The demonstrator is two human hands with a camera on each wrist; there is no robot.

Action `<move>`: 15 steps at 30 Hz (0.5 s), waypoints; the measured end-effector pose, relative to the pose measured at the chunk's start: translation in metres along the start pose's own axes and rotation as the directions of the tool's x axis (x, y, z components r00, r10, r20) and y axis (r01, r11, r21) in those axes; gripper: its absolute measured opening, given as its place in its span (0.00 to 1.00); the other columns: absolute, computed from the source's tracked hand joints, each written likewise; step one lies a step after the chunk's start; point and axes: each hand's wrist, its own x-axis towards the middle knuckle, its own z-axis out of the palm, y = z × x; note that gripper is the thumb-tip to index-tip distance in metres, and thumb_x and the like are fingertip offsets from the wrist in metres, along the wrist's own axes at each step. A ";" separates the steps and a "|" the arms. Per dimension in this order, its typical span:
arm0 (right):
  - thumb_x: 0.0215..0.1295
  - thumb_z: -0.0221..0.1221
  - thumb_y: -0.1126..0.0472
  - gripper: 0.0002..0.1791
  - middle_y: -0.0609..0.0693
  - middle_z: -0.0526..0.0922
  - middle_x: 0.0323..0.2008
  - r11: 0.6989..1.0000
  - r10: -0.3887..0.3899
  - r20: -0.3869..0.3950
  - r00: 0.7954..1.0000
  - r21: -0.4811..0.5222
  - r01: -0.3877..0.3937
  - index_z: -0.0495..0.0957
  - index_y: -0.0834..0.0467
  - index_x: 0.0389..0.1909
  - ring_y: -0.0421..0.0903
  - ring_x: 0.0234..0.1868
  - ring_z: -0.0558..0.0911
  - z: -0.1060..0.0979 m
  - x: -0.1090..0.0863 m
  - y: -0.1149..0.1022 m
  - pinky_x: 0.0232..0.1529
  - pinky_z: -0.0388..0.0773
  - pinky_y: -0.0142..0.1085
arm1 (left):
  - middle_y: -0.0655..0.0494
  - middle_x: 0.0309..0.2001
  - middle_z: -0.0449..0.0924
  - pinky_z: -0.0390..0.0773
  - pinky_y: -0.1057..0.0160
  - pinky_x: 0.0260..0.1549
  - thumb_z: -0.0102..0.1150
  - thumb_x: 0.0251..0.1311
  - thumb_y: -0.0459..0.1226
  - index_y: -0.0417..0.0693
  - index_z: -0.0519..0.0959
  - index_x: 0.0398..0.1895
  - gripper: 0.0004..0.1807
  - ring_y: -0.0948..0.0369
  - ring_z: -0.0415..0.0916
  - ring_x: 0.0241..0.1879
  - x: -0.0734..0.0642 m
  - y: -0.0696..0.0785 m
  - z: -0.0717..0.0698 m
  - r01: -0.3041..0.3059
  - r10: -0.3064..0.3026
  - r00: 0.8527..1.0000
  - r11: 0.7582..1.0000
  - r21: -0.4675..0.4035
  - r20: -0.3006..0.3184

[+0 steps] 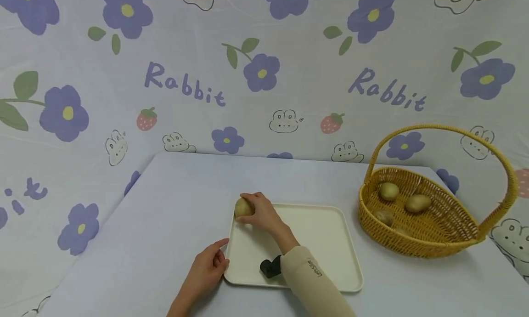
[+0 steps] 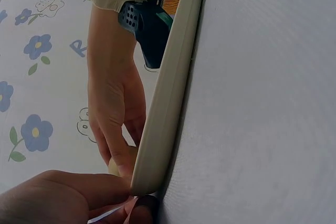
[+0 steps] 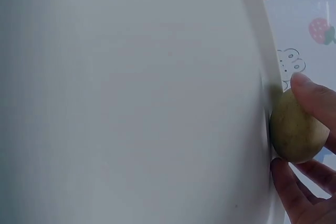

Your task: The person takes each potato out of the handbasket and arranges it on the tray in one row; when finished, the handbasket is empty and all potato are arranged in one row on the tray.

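Head view, with the tray (image 1: 326, 243) read as a dial and twelve on its far side: the right hand (image 1: 262, 216) grips a potato (image 1: 243, 209) at the ten o'clock corner, its thumb and fingers apart by the potato's width. Right wrist view puts the potato right beside the tray's rim; whether it bears on the tray floor, I cannot tell.

At nine o'clock the left hand (image 1: 204, 268) touches the tray's outer edge with thumb and forefinger parted, the forefinger stretched out, and lifts nothing. A dark device (image 1: 269, 268) sits at the cuff of the beige sleeve (image 1: 316, 280), above the tray toward eight o'clock.

Between two and three o'clock, apart from the tray, a wicker basket (image 1: 413, 248) stands on the white desk (image 1: 153, 243) with at least three more potatoes (image 1: 418, 203) inside. Behind hangs a cloth (image 1: 186, 36) printed with purple flowers.
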 end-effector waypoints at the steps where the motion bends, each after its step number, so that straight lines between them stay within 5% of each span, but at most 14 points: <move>1: 0.49 0.70 0.55 0.38 0.60 0.70 0.51 1.000 0.006 0.007 1.000 0.003 -0.006 0.68 0.58 0.62 0.53 0.48 0.73 -0.001 0.000 0.000 0.50 0.73 0.45 | 0.60 0.25 0.68 0.67 0.71 0.22 0.61 0.49 0.23 0.34 0.73 0.54 0.25 0.71 0.62 0.23 0.000 0.000 0.000 0.000 0.000 1.000 1.000 0.001 -0.002; 8: 0.49 0.70 0.56 0.41 0.63 0.67 0.54 0.998 0.021 0.024 0.999 0.052 -0.023 0.65 0.57 0.65 0.56 0.47 0.75 -0.013 -0.004 0.002 0.45 0.76 0.44 | 0.61 0.25 0.69 0.68 0.71 0.23 0.62 0.48 0.23 0.35 0.74 0.53 0.24 0.70 0.63 0.23 0.000 0.002 -0.001 0.012 -0.012 1.000 1.000 -0.003 -0.018; 15: 0.53 0.67 0.58 0.33 0.62 0.69 0.55 0.994 0.012 -0.066 0.998 0.107 -0.004 0.68 0.57 0.61 0.59 0.50 0.74 -0.047 -0.017 0.012 0.48 0.77 0.46 | 0.60 0.25 0.69 0.68 0.71 0.23 0.62 0.48 0.22 0.35 0.74 0.53 0.25 0.70 0.63 0.23 -0.001 0.003 -0.002 0.028 -0.028 1.000 0.999 -0.036 -0.012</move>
